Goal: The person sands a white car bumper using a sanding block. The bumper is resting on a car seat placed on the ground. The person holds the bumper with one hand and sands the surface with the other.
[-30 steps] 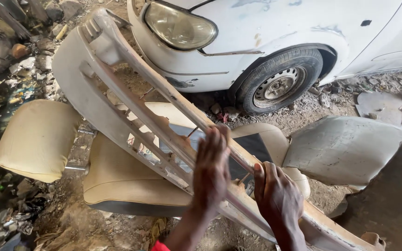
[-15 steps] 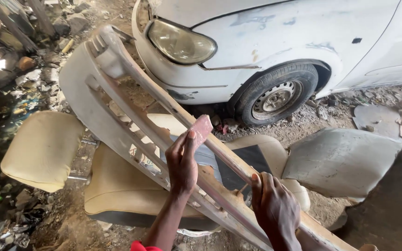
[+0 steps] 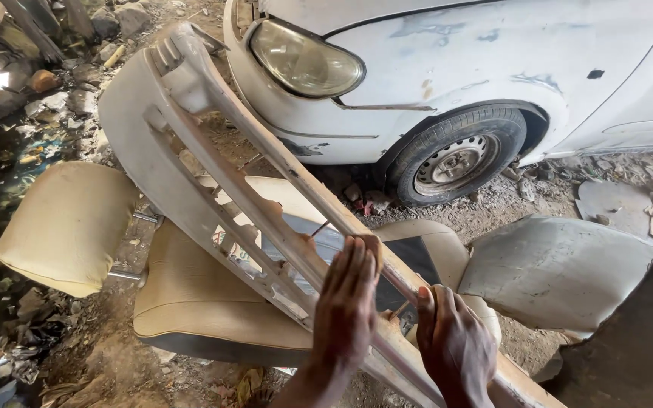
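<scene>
A long dusty white car bumper (image 3: 190, 151) with slotted openings lies slanted across a tan car seat (image 3: 205, 295), its far end up at the top left. My left hand (image 3: 349, 302) rests flat on the bumper's middle rail, fingers stretched together and pointing up. My right hand (image 3: 455, 347) grips the bumper's upper edge just to the right, fingers curled round it. A small light pad seems pressed under the right fingers, though I cannot tell for sure.
A white car (image 3: 455, 75) with headlight (image 3: 304, 60) and front wheel (image 3: 455, 159) stands behind. A detached grey fender panel (image 3: 561, 272) lies at right. The seat's headrest (image 3: 66, 227) is at left. Rubble and scrap (image 3: 32, 98) cover the dirt ground.
My left hand has come down from a raised position and now lies flat on the bumper rail. The right hand has kept its grip. The view has shifted slightly closer.
</scene>
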